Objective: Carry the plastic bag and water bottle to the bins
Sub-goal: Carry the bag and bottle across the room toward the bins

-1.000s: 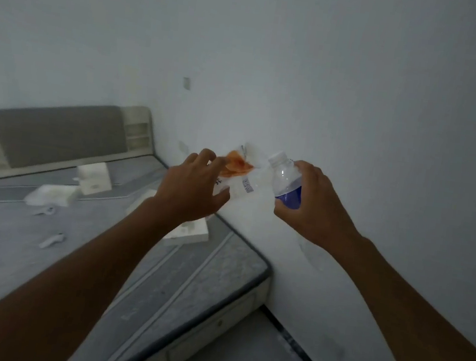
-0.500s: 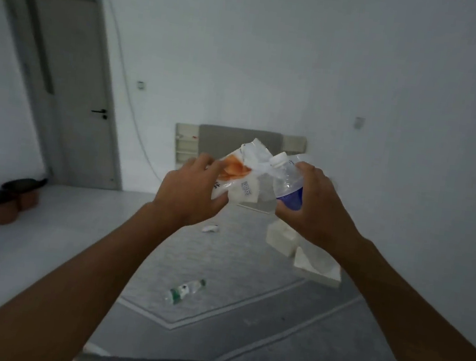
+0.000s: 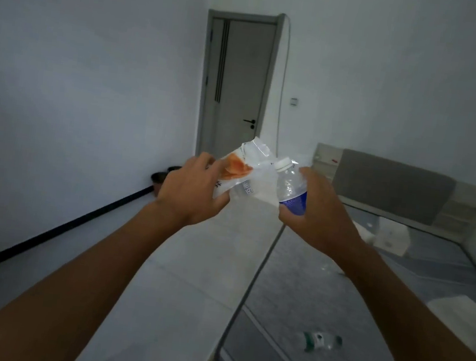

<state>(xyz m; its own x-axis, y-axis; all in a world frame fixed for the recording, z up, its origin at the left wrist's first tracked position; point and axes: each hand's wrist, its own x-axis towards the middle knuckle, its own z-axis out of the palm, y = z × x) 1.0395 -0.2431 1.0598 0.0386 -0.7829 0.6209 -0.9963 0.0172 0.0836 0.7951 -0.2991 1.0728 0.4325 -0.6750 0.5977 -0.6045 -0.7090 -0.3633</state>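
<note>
My left hand (image 3: 192, 191) is closed around a crumpled clear plastic bag (image 3: 242, 170) with an orange print, held up at chest height. My right hand (image 3: 315, 212) grips a clear water bottle (image 3: 290, 186) with a white cap and a blue label, tilted slightly left, its cap touching the bag. Two dark round bins (image 3: 162, 177) stand on the floor by the left wall near the door, partly hidden behind my left hand.
A grey door (image 3: 236, 90) is shut at the far end. A bed with a grey mattress (image 3: 393, 319) fills the right side, with a second bottle (image 3: 320, 341) and white boxes (image 3: 390, 238) lying on it. A pale floor strip (image 3: 196, 265) runs between bed and left wall.
The view has swung left, bringing the door and bins to the centre and the bed to the right. Both hands keep their hold on the bag and bottle.
</note>
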